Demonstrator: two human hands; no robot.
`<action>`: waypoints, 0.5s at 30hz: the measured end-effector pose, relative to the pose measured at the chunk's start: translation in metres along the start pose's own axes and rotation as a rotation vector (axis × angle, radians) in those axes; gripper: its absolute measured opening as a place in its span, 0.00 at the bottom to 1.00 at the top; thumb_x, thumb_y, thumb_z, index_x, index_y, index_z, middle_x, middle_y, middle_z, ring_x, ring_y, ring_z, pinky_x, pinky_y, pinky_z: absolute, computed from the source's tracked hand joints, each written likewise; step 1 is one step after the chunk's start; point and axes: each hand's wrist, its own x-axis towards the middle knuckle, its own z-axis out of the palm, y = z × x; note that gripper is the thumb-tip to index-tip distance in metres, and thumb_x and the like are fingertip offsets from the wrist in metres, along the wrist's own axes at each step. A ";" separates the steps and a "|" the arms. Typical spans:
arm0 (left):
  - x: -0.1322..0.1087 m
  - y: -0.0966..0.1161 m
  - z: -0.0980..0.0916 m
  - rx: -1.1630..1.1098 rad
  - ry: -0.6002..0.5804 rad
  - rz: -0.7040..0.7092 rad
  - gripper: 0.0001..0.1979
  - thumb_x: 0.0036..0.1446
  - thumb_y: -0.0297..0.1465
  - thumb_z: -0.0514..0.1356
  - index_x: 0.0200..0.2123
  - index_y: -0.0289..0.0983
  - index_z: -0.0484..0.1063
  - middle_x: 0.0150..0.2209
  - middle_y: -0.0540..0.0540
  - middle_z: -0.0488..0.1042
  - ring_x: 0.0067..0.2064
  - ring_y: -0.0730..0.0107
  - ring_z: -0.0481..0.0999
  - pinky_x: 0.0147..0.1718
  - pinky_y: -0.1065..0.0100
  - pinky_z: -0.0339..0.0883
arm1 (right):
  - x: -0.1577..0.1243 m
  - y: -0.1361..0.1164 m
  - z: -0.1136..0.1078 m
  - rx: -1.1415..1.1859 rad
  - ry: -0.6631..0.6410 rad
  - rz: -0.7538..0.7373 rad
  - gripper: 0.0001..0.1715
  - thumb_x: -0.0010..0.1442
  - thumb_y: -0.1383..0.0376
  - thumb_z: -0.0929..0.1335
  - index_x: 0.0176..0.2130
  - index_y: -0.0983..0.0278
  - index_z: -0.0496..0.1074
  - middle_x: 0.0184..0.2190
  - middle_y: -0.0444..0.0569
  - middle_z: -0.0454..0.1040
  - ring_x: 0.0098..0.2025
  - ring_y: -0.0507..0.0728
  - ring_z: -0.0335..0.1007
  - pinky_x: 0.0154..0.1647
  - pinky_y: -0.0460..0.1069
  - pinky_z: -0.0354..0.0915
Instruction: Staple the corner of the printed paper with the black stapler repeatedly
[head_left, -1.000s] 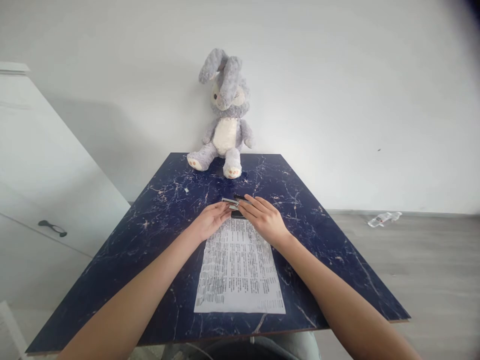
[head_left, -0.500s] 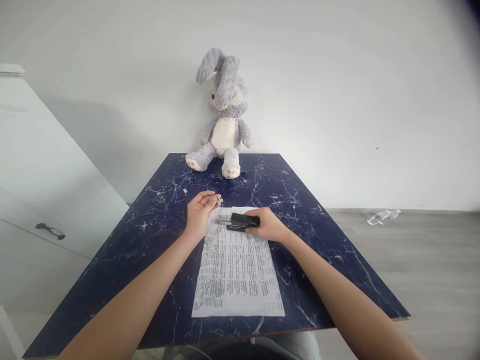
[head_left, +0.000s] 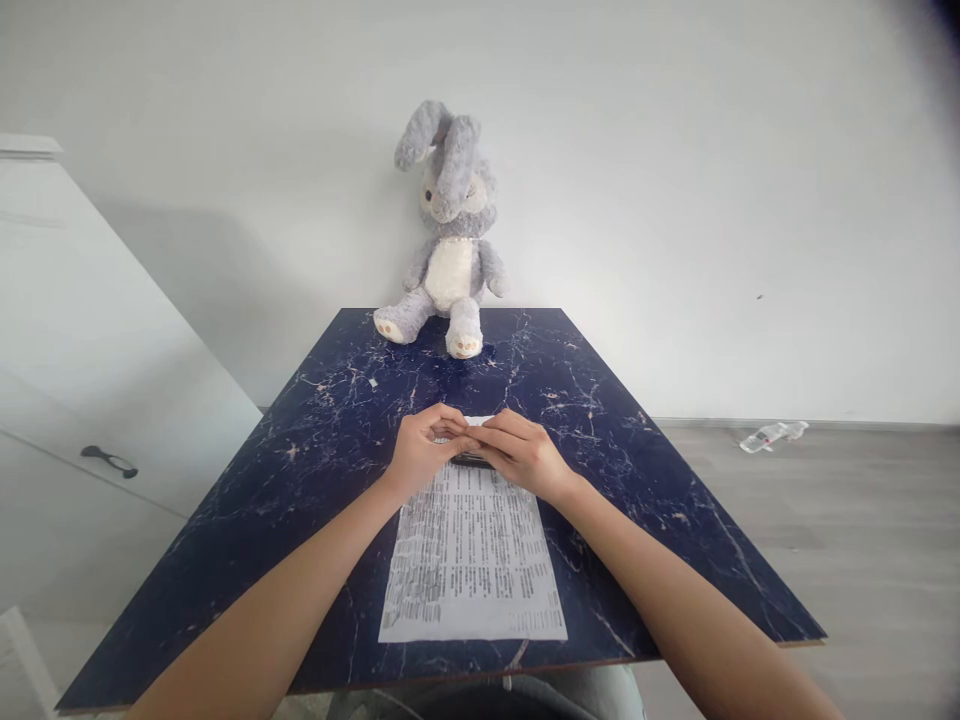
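Observation:
A black stapler (head_left: 471, 461) lies over the upper part of a printed sheet of paper (head_left: 480, 560), mostly covered by my fingers. My right hand (head_left: 531, 455) is closed around the stapler from the right. From the left, my left hand (head_left: 426, 448) meets it, thumb and fingers pinched at the stapler's top. Half a second ago that hand held a small grey metal piece that looks like a strip of staples; now my fingers hide it. The fingertips of both hands touch or nearly touch.
A grey plush rabbit (head_left: 454, 230) sits at the far end of the dark blue marbled table (head_left: 615, 560), against the wall. A small pale scrap (head_left: 373, 383) lies left of centre. A white cabinet (head_left: 112, 330) stands at left; clear crumpled plastic (head_left: 772, 436) lies on the floor at right.
My left hand has moved right and slightly down onto the stapler, bringing the staples with it. My right fingers have shifted over the stapler's top, and its extended metal part is now hidden.

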 end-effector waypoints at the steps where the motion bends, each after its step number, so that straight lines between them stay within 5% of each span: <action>1: 0.002 -0.002 -0.003 -0.002 0.031 0.005 0.11 0.50 0.33 0.75 0.35 0.39 0.78 0.30 0.45 0.80 0.32 0.62 0.79 0.39 0.63 0.71 | 0.000 0.005 -0.003 -0.008 0.022 0.039 0.16 0.70 0.63 0.68 0.56 0.57 0.77 0.43 0.52 0.79 0.43 0.59 0.74 0.46 0.56 0.74; 4: 0.013 -0.012 -0.026 0.085 0.249 0.022 0.08 0.61 0.39 0.66 0.37 0.40 0.77 0.26 0.48 0.77 0.28 0.66 0.74 0.34 0.66 0.67 | -0.007 0.034 -0.020 -0.154 0.132 0.306 0.14 0.66 0.61 0.71 0.51 0.59 0.80 0.42 0.53 0.77 0.46 0.62 0.73 0.48 0.58 0.73; 6: 0.023 -0.022 -0.051 0.336 0.392 0.007 0.08 0.61 0.37 0.65 0.33 0.40 0.77 0.24 0.48 0.74 0.28 0.65 0.72 0.36 0.66 0.65 | -0.017 0.062 -0.035 -0.337 0.163 0.553 0.12 0.61 0.61 0.73 0.44 0.61 0.82 0.37 0.53 0.75 0.43 0.64 0.72 0.47 0.60 0.72; 10: 0.040 -0.050 -0.097 0.967 0.357 -0.118 0.09 0.63 0.33 0.58 0.39 0.37 0.78 0.37 0.37 0.78 0.43 0.50 0.78 0.49 0.55 0.66 | -0.041 0.113 -0.056 -0.420 0.003 0.847 0.13 0.54 0.65 0.73 0.41 0.64 0.83 0.29 0.49 0.73 0.33 0.59 0.71 0.44 0.55 0.69; 15: 0.046 -0.077 -0.106 1.171 0.278 -0.123 0.23 0.64 0.36 0.58 0.60 0.35 0.71 0.68 0.24 0.60 0.69 0.30 0.58 0.63 0.36 0.50 | -0.049 0.136 -0.054 -0.362 -0.003 0.918 0.22 0.54 0.63 0.73 0.49 0.66 0.80 0.29 0.47 0.75 0.32 0.58 0.71 0.42 0.53 0.68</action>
